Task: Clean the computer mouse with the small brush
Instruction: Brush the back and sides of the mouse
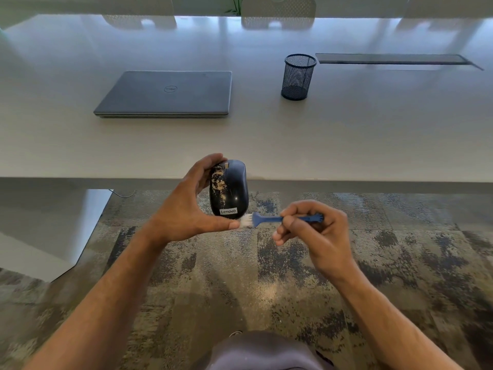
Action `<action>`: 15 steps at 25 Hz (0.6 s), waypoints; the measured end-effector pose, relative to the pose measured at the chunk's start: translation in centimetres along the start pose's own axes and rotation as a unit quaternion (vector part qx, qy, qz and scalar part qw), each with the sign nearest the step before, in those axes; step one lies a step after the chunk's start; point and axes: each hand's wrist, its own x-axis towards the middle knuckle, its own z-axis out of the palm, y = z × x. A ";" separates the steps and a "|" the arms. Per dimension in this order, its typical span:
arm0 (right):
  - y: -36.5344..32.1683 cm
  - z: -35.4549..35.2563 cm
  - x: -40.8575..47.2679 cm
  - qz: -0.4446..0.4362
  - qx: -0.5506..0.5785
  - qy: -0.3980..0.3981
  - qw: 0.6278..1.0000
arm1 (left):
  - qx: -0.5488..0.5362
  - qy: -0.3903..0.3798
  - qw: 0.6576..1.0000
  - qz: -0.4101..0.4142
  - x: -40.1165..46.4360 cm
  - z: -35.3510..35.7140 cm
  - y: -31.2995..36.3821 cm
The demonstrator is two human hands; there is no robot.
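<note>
The left hand (186,206) hides the mouse's (229,189) left side. The right hand (312,233) covers the middle of the brush (266,218) handle. The chairs (278,12) are cut off on top.

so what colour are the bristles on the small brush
White bristles on a blue handle, clearest in the head view.
</note>
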 end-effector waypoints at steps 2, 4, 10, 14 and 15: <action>-0.6 -0.6 0.9 -0.010 -0.006 0.041 0.999 | 0.000 -0.002 1.000 0.004 0.1 0.1 0.1; -1.0 -1.3 2.0 -0.021 -0.009 0.063 0.998 | -0.002 -0.005 1.000 0.007 0.2 0.2 0.1; -0.1 -1.1 1.8 -0.015 0.001 0.009 1.000 | -0.010 -0.010 1.000 0.008 0.0 0.2 0.1; -0.1 -2.1 1.4 -0.010 0.052 -0.088 0.995 | -0.010 -0.014 1.000 0.001 -0.3 -0.2 0.0; -0.3 -2.3 1.7 -0.013 0.056 -0.105 0.993 | -0.009 -0.019 1.000 0.000 -0.3 -0.2 0.0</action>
